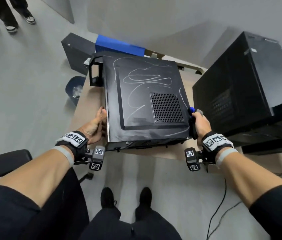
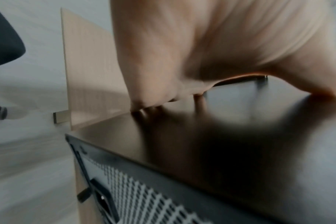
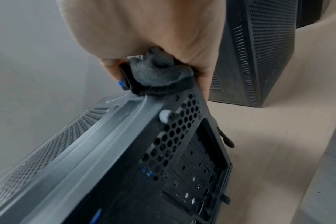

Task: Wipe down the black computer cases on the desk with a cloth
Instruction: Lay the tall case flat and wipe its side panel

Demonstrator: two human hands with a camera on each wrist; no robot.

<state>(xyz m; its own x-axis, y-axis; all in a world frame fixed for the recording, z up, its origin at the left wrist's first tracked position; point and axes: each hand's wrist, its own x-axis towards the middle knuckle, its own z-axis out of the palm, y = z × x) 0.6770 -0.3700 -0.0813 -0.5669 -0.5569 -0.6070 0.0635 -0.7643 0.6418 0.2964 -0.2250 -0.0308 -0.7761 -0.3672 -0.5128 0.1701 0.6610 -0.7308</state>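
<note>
A black computer case [image 1: 145, 94] lies on its side across the front of the desk [image 1: 88, 104], its top panel marked with white scribbles and dust. My left hand [image 1: 97, 123] presses flat against its left side, thumb near the top edge; in the left wrist view the fingertips [image 2: 144, 109] touch the glossy side panel [image 2: 201, 144]. My right hand [image 1: 200, 122] grips a bunched grey cloth [image 1: 199, 111] against the case's right edge. In the right wrist view the cloth [image 3: 159, 75] sits on the rear corner of the case [image 3: 105, 151], which looks tilted.
A second, taller black case [image 1: 237, 87] stands on the desk close to the right. Another dark case [image 1: 77, 51] and a blue box [image 1: 119, 45] are at the back. A bin [image 1: 74, 89], a chair [image 1: 3, 163] and a floor cable [image 1: 218, 210] surround me. A person [image 1: 12, 13] stands far left.
</note>
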